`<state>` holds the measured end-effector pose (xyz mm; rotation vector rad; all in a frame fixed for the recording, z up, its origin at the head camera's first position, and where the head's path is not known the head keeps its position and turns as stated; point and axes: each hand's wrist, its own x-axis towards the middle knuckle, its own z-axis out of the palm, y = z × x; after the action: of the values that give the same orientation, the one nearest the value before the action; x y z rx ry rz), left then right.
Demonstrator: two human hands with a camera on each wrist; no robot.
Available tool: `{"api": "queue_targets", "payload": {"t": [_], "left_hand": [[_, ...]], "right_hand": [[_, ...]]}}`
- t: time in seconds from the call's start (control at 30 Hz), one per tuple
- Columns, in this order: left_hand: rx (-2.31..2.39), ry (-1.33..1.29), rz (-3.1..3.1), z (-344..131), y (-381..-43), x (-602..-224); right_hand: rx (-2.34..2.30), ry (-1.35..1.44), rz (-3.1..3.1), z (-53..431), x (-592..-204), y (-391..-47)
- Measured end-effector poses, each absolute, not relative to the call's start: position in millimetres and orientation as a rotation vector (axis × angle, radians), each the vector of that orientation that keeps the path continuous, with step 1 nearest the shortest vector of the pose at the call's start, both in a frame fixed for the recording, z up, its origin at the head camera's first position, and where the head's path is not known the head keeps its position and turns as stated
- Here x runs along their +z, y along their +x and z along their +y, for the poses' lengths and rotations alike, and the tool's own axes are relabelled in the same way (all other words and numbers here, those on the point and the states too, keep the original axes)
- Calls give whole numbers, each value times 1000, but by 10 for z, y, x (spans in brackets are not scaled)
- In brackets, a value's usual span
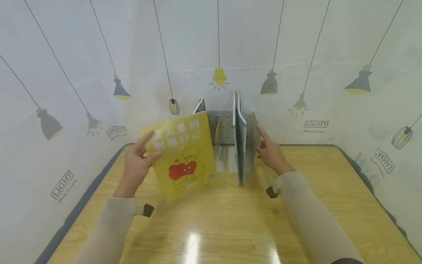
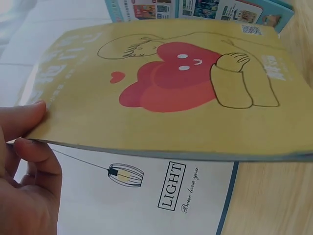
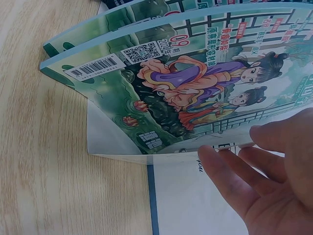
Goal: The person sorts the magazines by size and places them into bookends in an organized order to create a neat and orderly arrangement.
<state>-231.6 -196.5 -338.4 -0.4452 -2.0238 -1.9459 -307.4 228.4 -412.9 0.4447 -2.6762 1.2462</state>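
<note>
My left hand (image 1: pixel 136 165) pinches a yellow book (image 1: pixel 181 154) by its left edge, thumb on the front cover and fingers behind. The cover shows red hearts and a line-drawn figure; the book is held tilted, in front of the left part of a metal bookend stand (image 1: pixel 225 128). Two upright magazines (image 1: pixel 240 135) with green illustrated covers (image 3: pixel 195 93) stand side by side against the right plate (image 1: pixel 251 143) of the stand. At that plate's outer side is my right hand (image 1: pixel 271 152), its fingertips (image 3: pixel 208 154) touching the edge.
The stand is at the back of a wood-grain table (image 1: pixel 211 223), close to a white cloth backdrop (image 1: pixel 191 44) printed with lamps. Behind the yellow book, the top corner of another thin upright item (image 1: pixel 200 105) shows. Dark edging (image 1: pixel 82 209) runs along the table's left side.
</note>
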Motion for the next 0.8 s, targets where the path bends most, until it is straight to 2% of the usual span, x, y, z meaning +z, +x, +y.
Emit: {"api": "queue_targets", "payload": {"t": [0.8], "left_hand": [[-1434, -366, -2018, -1616, -2354, -3494]], "right_hand": [[1243, 445, -2662, 2279, -4130, -3083]]}}
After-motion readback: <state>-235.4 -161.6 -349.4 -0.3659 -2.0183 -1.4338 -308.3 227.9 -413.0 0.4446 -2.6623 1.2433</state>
